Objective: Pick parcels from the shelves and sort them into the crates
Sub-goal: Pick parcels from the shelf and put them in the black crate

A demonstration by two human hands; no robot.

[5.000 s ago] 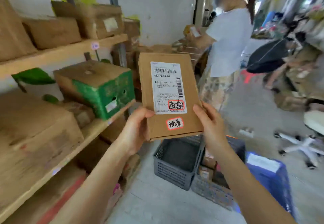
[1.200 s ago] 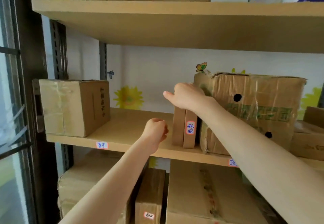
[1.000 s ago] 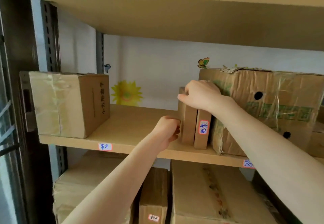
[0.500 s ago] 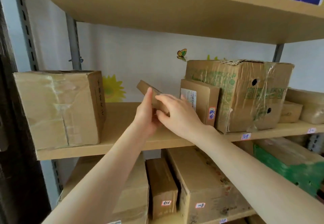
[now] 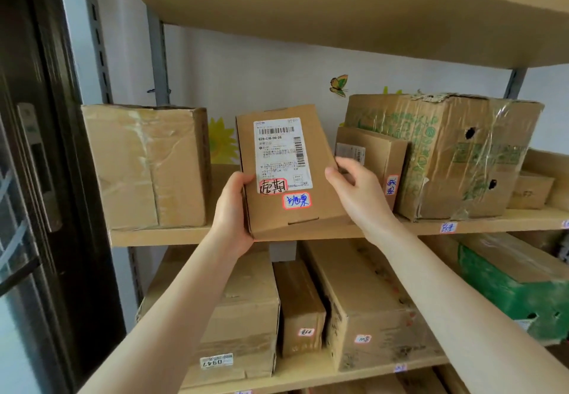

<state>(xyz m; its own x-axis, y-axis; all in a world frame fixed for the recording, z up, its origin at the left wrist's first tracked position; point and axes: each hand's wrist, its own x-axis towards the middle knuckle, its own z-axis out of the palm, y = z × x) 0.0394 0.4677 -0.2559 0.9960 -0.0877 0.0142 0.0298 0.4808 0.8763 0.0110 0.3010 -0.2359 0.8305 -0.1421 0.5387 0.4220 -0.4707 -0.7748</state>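
I hold a flat brown cardboard parcel [image 5: 317, 159] upright in front of the middle shelf [image 5: 172, 236], its white shipping label and two handwritten stickers facing me. My left hand [image 5: 231, 208] grips its lower left edge. My right hand [image 5: 357, 192] holds its right edge with curled fingers. A second flat parcel [image 5: 374, 151] still stands on the shelf, leaning against a big taped carton [image 5: 446, 153]. No crate is in view.
A large taped box [image 5: 144, 165] sits at the shelf's left end. Small boxes [image 5: 529, 190] lie at the far right. The lower shelf carries several long cartons [image 5: 363, 301] and a green box [image 5: 523, 289]. A dark door frame [image 5: 46, 178] stands on the left.
Both hands have drawn the flat parcel off the shelf and turned it label side towards me. The view has shifted slightly right and closer.
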